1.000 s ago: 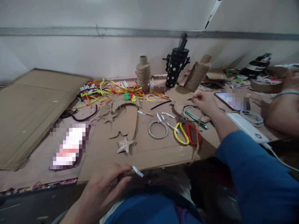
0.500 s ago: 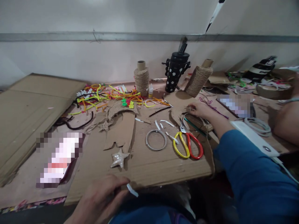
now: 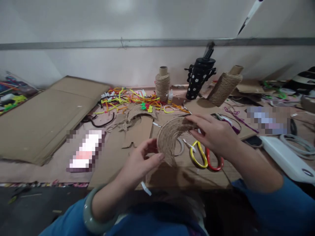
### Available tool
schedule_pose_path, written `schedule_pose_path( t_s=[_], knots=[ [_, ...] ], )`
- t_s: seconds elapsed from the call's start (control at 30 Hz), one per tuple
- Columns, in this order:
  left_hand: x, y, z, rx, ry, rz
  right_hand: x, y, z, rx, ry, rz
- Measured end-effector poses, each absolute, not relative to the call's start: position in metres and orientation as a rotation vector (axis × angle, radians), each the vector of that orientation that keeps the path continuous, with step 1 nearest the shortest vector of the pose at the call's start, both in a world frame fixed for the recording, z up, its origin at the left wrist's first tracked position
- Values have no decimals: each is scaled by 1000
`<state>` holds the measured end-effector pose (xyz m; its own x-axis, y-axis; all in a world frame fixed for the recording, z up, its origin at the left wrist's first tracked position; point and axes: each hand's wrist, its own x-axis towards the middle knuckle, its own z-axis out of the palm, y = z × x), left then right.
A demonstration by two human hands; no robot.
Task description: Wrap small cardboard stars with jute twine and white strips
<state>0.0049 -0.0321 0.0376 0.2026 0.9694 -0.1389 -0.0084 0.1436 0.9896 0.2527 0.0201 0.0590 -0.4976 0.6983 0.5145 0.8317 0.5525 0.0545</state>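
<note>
Twine-wrapped crescent (image 3: 170,139): between both hands, above the table, arching from near-centre up to far right. Left hand (image 3: 140,164) pinches its near end; right hand (image 3: 214,134) grasps its far tip.

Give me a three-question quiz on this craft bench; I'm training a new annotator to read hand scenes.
1. True or false: both hands hold the twine-wrapped crescent.
2. Which lies just right of the crescent? A) scissors B) glue bottle C) twine spool
3. What does the left hand wear at the wrist?

Key: 1 true, the right hand grips its upper end. 2 A, the scissors. 3 a pale green bangle.
</note>
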Motion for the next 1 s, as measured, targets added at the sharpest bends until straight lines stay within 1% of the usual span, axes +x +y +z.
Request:
schedule_pose_path(
  t_s=[0.13,0.23,0.3,0.4,0.5,0.57,0.7,0.87,1.0],
  knots=[
    [10,-34,35,1105,1007,824,228,-2,74,-1125,-2423,-543],
    [9,-41,33,1016,1027,890,221,-13,80,-1082,-2362,-489],
    [8,-47,31,904,1019,989,217,-24,78,-1116,-2176,-337],
    [8,-54,30,753,942,1138,204,-43,66,-1198,-1852,57],
    [9,-60,29,730,890,1198,184,-56,50,-1190,-1862,593],
    [9,-65,27,766,881,1185,172,-58,43,-1190,-1895,817],
    [6,-73,22,850,837,1203,161,-58,41,-1226,-1905,997],
    [4,-78,19,904,799,1225,158,-62,43,-1230,-1920,1041],
    [4,-79,20,904,812,1210,157,-65,42,-1214,-1850,1155]
  ],
)
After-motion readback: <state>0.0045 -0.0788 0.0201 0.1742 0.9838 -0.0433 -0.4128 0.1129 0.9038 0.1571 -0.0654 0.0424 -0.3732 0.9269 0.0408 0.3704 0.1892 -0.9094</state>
